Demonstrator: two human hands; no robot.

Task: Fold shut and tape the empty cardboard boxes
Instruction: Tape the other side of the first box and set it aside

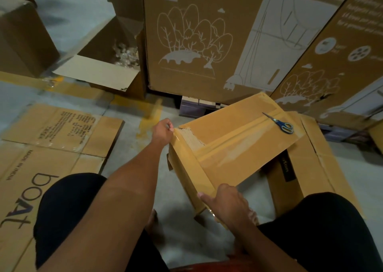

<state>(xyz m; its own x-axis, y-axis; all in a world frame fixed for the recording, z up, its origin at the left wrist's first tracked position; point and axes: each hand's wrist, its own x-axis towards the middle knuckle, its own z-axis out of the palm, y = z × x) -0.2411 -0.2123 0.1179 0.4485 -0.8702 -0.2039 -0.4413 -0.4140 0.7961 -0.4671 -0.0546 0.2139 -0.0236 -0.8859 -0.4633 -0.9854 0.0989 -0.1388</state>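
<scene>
A closed cardboard box (244,130) sits tilted on the floor between my knees, with clear tape strips across its top and a torn patch of paper at its far left corner. My left hand (162,132) pinches the end of a clear tape strip (187,157) at that corner. The strip runs down the box's left edge toward me. My right hand (228,205) grips the near corner of the box, thumb lying along the edge. Something shiny shows under its fingers. No tape roll is visible. Blue-handled scissors (280,123) lie on the box top.
A flattened carton (306,168) lies under the box on the right. Flattened printed cartons (51,139) cover the floor on the left. Tall printed cartons (203,39) stand right behind, an open box (107,49) with plastic wrap at the back left. Bare concrete floor (176,199) lies between my legs.
</scene>
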